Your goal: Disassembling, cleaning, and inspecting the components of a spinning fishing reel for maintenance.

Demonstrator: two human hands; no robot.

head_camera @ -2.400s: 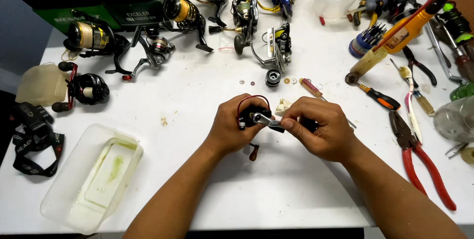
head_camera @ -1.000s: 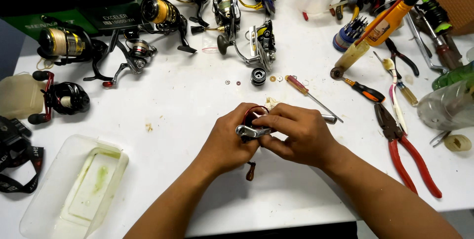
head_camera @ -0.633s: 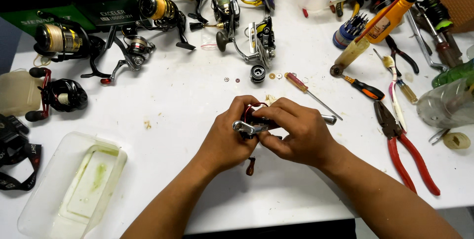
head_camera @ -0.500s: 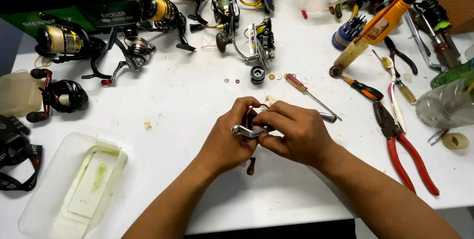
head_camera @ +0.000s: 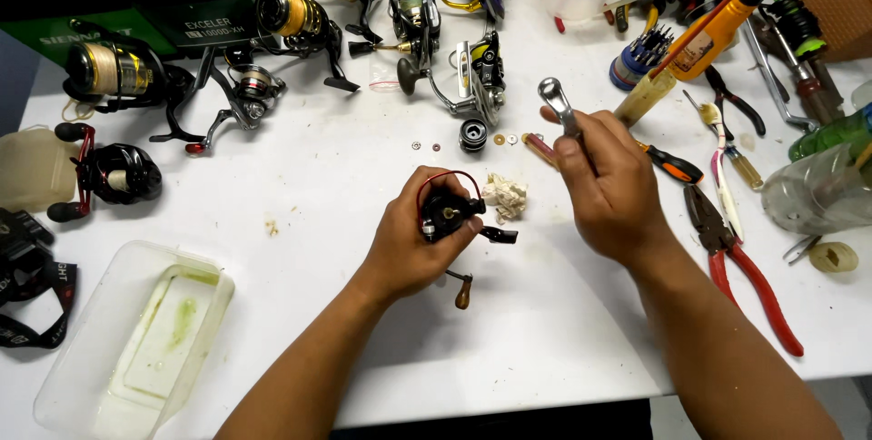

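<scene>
Left hand [head_camera: 413, 240] grips small black reel [head_camera: 447, 216] at frame centre. Right hand [head_camera: 607, 186] clenches metal wrench [head_camera: 556, 104], raised up-right of reel, shaft pointing up-left, well apart from it.

Reel body [head_camera: 447, 215]: small, black, red bail wire arcing over the top, round opening facing up toward the camera. Held in the left hand [head_camera: 413, 245] just above the counter [head_camera: 300, 222], centre of view; a black stub sticks out to its right side. Wrench [head_camera: 557, 106]: small, silver metal, ring end up, shaft gripped in the right hand [head_camera: 607, 181], raised and tilted slightly left. Well apart from the reel body, up and to its right.
</scene>
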